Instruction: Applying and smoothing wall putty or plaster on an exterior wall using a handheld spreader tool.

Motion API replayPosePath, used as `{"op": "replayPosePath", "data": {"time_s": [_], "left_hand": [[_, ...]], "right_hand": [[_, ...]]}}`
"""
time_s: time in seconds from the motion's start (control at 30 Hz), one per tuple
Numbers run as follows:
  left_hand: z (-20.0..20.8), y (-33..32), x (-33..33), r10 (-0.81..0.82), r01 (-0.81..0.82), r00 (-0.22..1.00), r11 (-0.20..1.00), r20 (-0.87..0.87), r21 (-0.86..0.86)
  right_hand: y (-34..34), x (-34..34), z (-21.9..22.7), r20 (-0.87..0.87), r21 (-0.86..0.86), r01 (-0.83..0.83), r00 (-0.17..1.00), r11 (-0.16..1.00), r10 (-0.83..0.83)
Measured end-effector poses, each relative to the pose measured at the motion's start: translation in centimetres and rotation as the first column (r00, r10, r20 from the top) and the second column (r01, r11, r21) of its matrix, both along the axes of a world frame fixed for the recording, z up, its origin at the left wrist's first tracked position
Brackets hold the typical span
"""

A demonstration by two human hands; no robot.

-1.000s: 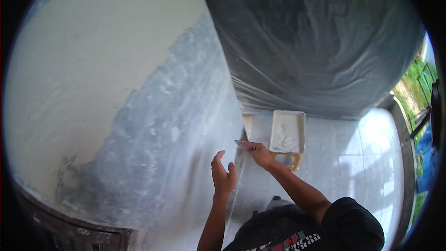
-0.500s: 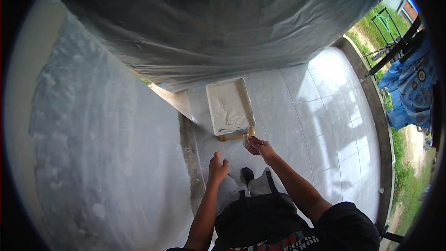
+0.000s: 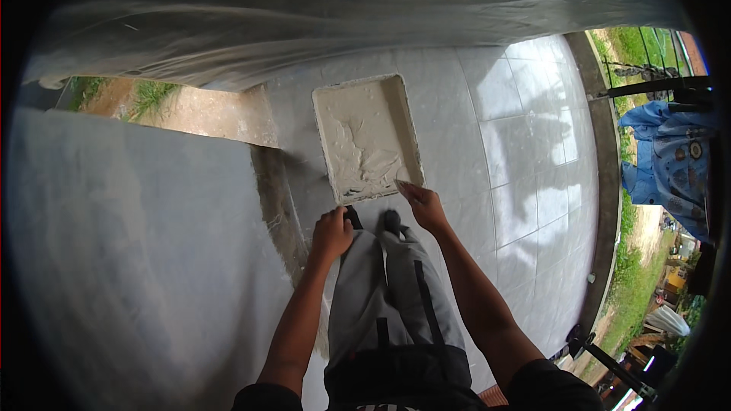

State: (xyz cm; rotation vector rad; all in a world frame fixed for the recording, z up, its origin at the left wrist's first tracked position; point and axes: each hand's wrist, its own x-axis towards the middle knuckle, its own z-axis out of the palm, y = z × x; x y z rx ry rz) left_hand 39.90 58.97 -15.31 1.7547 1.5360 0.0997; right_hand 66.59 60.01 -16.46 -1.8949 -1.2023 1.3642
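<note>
Cream paste [image 3: 365,133] is held in a tray [image 3: 411,133] before the shoes [image 3: 391,221].
A tool [image 3: 400,183] is pinched at its corner by the right hand [image 3: 426,206]; the left hand [image 3: 332,234] is curled, its hold unclear.

paste [image 3: 352,123]; in tray [image 3: 409,129]; wall [image 3: 145,251] left of it; sheeting [image 3: 343,11] beyond; cloth [image 3: 674,156] far right

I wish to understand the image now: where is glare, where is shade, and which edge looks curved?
Head view: sunlight glares in pale patches on the grey tiled floor; head view: the off-white rectangular tray is in softer shade, its paste ridges readable; head view: fisheye distortion bows the grey concrete curb, and the corners go black.
</note>
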Motion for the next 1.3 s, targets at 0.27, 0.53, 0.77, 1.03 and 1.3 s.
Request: {"op": "replayPosePath", "data": {"time_s": [0.27, 0.53, 0.77, 1.03, 1.3], "left_hand": [[-4.1, 4.8, -2.0, 0.196, -0.186, 0.979, 0.972, 0.055, -0.141], [-6.0, 2.3, -4.2, 0.285, -0.256, 0.954, 0.935, 0.089, -0.247], [-6.4, 1.0, -5.0, 0.306, -0.269, 0.948, 0.914, 0.083, -0.303], [-6.4, 0.8, -4.8, 0.334, -0.283, 0.935, 0.906, 0.118, -0.316], [-6.3, -0.3, -4.9, 0.350, -0.293, 0.932, 0.882, 0.097, -0.369]], "right_hand": [[6.8, -2.8, -4.3, 0.355, 0.134, -0.296, 0.905, 0.946, 0.233], [3.9, -7.8, -8.3, 0.724, 0.195, -0.642, 0.604, 0.742, 0.333], [5.8, -7.4, -7.3, 0.782, 0.168, -0.584, 0.570, 0.794, 0.254], [6.1, -6.7, -7.8, 0.773, 0.292, -0.568, 0.614, 0.770, 0.159], [4.4, -9.0, -7.2, 0.506, 0.354, -0.553, 0.791, 0.754, 0.343]]}}
